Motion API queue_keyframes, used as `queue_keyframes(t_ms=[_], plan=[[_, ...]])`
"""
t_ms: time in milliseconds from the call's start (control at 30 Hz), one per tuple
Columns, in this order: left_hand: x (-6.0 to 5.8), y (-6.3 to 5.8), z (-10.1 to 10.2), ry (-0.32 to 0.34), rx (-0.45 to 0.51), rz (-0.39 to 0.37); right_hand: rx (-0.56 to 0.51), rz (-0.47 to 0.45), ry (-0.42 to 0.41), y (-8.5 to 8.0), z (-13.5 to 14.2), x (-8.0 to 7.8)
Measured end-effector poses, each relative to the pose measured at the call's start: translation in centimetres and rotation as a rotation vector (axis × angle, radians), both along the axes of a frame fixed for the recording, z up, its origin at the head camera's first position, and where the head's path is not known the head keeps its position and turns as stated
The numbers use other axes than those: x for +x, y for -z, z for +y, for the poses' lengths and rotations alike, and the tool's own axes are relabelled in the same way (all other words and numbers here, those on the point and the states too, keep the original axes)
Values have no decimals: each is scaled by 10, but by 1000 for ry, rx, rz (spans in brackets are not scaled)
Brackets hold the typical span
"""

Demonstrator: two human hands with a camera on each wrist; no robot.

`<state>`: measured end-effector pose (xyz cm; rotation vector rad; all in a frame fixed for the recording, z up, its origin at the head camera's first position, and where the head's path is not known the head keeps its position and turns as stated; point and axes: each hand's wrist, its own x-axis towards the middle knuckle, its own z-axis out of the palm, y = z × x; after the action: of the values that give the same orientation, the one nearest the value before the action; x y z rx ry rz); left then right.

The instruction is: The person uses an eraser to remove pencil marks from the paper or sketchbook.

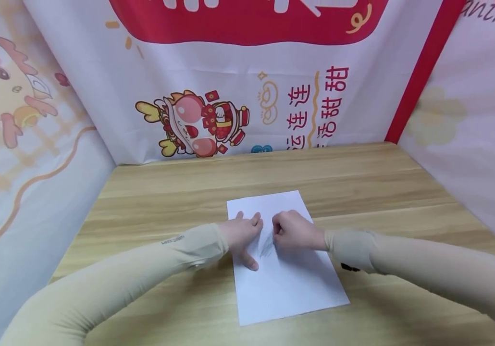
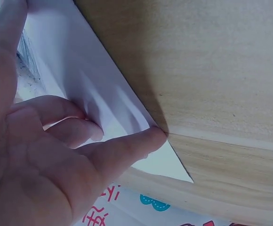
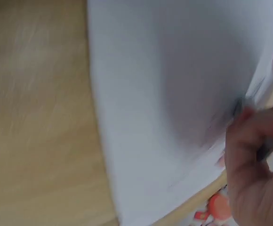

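A white sheet of paper (image 1: 288, 288) lies on the wooden table with grey strokes (image 1: 266, 246) shaded near its middle. My left hand (image 1: 242, 234) rests on the sheet's left part, thumb spread away from the fingers. In the left wrist view, one fingertip of the left hand (image 2: 47, 155) reaches the paper's edge, and dark specks lie by the shading (image 2: 27, 61). My right hand (image 1: 295, 231) is curled over the paper beside the strokes. It grips a small dark stick-like object (image 3: 265, 149), blurred and mostly hidden by the fingers; I cannot tell its kind.
The wooden table (image 1: 165, 192) extends around the sheet on all sides. Printed cloth hangs behind it (image 1: 213, 62), with more at the left (image 1: 27, 168) and right (image 1: 459, 158). A small black item (image 1: 350, 267) shows under the right cuff.
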<state>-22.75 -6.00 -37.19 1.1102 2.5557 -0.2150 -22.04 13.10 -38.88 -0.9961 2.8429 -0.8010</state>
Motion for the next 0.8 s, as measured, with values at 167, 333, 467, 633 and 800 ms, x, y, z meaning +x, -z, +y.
queue_keyframes(t_ms=[167, 333, 467, 633, 800], plan=[[1, -1, 1, 1, -23, 3, 48, 20, 119, -4, 6, -27], [1, 1, 2, -20, -11, -11, 87, -73, 98, -7, 8, -34], [2, 5, -1, -23, 4, -11, 67, -171, 127, -6, 11, -34], [1, 5, -3, -27, -5, -9, -27, -328, 188, -17, 14, -38], [0, 4, -4, -27, 0, -20, -130, -411, 297, -39, 19, -35]])
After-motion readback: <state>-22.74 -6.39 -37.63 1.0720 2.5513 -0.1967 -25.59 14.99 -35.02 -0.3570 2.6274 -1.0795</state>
